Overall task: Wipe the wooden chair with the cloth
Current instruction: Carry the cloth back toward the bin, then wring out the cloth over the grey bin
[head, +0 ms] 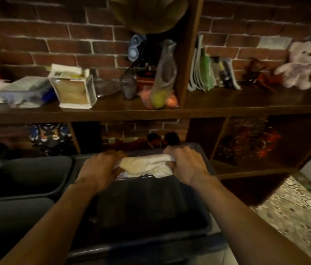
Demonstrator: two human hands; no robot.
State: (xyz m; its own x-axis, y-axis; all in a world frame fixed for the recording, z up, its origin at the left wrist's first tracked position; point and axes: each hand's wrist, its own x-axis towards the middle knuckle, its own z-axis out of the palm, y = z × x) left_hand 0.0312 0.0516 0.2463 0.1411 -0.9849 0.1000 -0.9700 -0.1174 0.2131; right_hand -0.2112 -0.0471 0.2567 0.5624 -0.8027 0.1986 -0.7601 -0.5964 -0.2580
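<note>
Cloth point(147, 166), gripped at both ends

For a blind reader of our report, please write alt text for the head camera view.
Two bare hands, left hand and right hand, grip the ends of a pale cloth held over a dark seat. Behind stands a wooden shelf against a brick wall, holding a teddy bear and clutter.

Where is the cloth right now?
In the head view, the cloth sits low in the centre, bunched between the left hand and right hand, below the shelf.
</note>
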